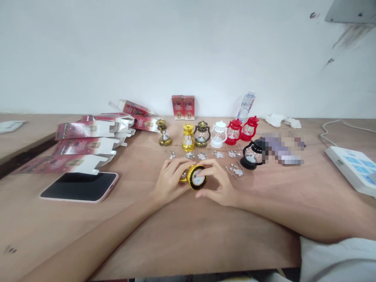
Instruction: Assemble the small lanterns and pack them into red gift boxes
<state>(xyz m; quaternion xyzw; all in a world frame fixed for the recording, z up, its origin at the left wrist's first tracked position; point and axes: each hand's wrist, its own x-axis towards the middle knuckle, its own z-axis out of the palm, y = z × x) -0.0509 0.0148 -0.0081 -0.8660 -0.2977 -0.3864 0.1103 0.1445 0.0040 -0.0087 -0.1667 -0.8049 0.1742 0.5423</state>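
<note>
A gold lantern [194, 177] lies on its side above the table, its round base with a black ring and white disc facing me. My left hand [173, 178] is wrapped round its body. The fingers of my right hand [219, 182] touch the base, with the thumb below its edge. Behind them stand a bronze lantern [164, 135], another gold lantern [188, 138], a dark bronze lantern [202, 135], a white lantern [218, 134] and two red ones [234, 132]. A black lantern [252, 154] tilts at the right. Small metal parts and wire frames [235, 170] lie in front of the row.
Flattened red boxes [85, 145] pile up at the left, behind a phone [79, 187]. Two upright red boxes [183, 107] and a bottle [246, 105] stand by the wall. Crumpled tissues [274, 120] lie at the back right, and a white power strip [352, 166] at the right.
</note>
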